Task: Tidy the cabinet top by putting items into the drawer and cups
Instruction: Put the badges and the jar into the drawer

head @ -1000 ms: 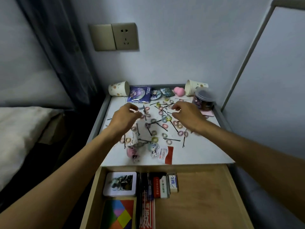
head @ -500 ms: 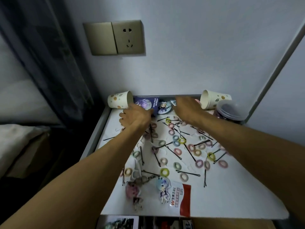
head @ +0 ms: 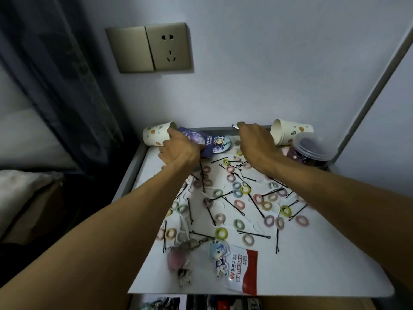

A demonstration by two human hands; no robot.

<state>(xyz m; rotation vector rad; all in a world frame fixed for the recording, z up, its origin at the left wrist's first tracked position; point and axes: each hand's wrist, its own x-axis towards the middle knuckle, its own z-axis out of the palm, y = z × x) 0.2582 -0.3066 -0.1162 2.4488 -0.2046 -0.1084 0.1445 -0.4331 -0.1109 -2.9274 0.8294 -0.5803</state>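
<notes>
My left hand (head: 178, 149) is at the back left of the white cabinet top (head: 324, 265) and grips the left end of a purple foil packet (head: 206, 142). A round picture badge (head: 220, 142) lies against the packet. Further right, my right hand (head: 254, 144) pinches a thin flat silvery piece (head: 234, 126), raised at the back rail and seen edge-on. Two dotted paper cups lie on their sides at the back, one on the left (head: 154, 136) and one on the right (head: 290, 132). Several pastel hair ties (head: 221, 233) and black bobby pins (head: 253, 234) are scattered over the top.
A lidded clear jar (head: 312, 151) stands at the back right beside the right cup. Two figure keychains (head: 218, 253) and a red-and-white sachet (head: 244, 274) lie near the front edge. The open drawer (head: 201, 303) shows below it. The wall with a socket plate (head: 156, 48) stands close behind.
Both hands have reached from the middle of the top to the back rail. The left one has closed on the purple packet; the right has lifted the thin flat piece.
</notes>
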